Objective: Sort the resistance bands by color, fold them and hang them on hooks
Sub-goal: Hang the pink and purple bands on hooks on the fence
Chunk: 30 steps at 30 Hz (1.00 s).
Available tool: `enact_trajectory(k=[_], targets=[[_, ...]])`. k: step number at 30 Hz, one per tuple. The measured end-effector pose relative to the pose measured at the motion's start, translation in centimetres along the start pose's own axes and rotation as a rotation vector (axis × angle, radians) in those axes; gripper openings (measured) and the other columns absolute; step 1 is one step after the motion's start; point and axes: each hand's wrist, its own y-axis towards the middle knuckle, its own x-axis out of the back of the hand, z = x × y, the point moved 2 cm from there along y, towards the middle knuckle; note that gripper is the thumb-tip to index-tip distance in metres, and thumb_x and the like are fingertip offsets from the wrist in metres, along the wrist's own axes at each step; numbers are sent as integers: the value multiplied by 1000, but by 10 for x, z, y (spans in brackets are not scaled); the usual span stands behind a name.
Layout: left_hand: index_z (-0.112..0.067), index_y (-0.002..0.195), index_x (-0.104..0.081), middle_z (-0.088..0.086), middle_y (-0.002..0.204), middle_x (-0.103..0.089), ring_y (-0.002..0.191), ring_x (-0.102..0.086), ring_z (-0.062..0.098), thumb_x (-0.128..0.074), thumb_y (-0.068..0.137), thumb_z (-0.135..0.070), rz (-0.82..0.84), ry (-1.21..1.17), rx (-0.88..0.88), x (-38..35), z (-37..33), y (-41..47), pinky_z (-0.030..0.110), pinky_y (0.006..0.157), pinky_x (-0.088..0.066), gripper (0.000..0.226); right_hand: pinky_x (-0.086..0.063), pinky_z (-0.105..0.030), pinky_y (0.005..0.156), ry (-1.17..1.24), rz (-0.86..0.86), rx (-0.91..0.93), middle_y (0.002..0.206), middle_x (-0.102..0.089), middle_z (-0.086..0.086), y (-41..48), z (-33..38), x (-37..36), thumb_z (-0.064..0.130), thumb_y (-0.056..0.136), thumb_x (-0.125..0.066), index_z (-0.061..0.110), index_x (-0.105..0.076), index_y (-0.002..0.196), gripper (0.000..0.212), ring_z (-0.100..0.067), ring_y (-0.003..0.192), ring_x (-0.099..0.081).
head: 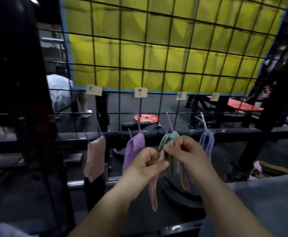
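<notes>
Pink band point(95, 159), purple band point(133, 151), green band point(171, 136), blue band point(208, 146) hang hooked; left hand point(146, 165) and right hand point(186, 151) pinch a loose pink band point(154, 194).

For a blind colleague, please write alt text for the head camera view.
The left hand and right hand pinch a loose pink band before a wire grid. On its hooks hang, left to right, a folded pink band, a purple band, a green band and a blue band.
</notes>
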Motion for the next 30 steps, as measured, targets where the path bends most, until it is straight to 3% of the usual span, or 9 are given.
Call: enact_trajectory(k=[2,5,10,12,15,19,22,26,30], targets=[[-17,85,-61,1,75,-55,71,-51,13,-74,63,-45,-28,21,-27,26,-9,-12,29,68,-42,37,-51,-44,76,36,82,5,82,-61,-30,5,3,-23,22,66,-80,-5,-47,73,43,-30,78,-62],[-24,78,-67,4,73,-56,70,-51,19,-77,61,-41,-139,28,-59,68,-24,-31,28,64,-41,26,-48,-40,74,-10,192,15,81,-61,-30,12,11,-55,26,65,-83,-1,-52,75,42,-26,77,-60],[-17,76,-68,-9,97,-72,109,-61,4,-72,78,-24,-317,46,-112,117,-48,-56,30,93,-43,8,-47,-31,71,-85,332,-15,82,-64,-5,25,14,-111,36,61,-82,25,-61,73,26,-17,75,-59],[-13,82,-67,7,91,-70,92,-65,15,-69,83,-25,-348,94,-148,132,-58,-65,33,83,-47,12,-50,-36,79,-115,367,-8,88,-68,-3,31,15,-129,44,59,-80,28,-63,76,29,-23,83,-63],[1,95,-63,22,96,-67,79,-67,13,-64,91,-17,-406,62,-184,153,-64,-68,21,71,-53,19,-49,-15,71,-177,401,-22,85,-66,5,38,19,-150,35,74,-80,25,-66,83,19,-7,81,-63],[-3,95,-64,8,90,-66,86,-64,14,-61,85,-20,-467,-43,-217,168,-64,-60,24,76,-51,20,-47,-10,69,-135,430,-94,84,-67,5,46,21,-167,35,88,-69,12,-70,90,23,-3,78,-62],[-5,97,-64,3,84,-65,62,-62,3,-59,91,-17,-525,-9,-206,172,-67,-53,15,54,-49,14,-39,-2,52,-252,331,-133,81,-61,7,60,16,-181,29,94,-61,13,-67,91,16,-2,69,-55],[-16,92,-69,5,96,-70,96,-67,17,-61,92,-25,-513,96,-185,178,-67,-40,31,86,-49,12,-35,-18,49,-623,229,-136,57,-52,15,79,4,-191,44,84,-57,22,-64,83,24,0,50,-48],[-14,90,-68,3,92,-69,85,-64,8,-59,95,-18,-597,165,-154,177,-64,-32,15,72,-50,11,-38,-28,65,-678,292,-174,64,-56,6,82,-4,-191,61,86,-52,19,-58,65,48,-15,65,-53]])
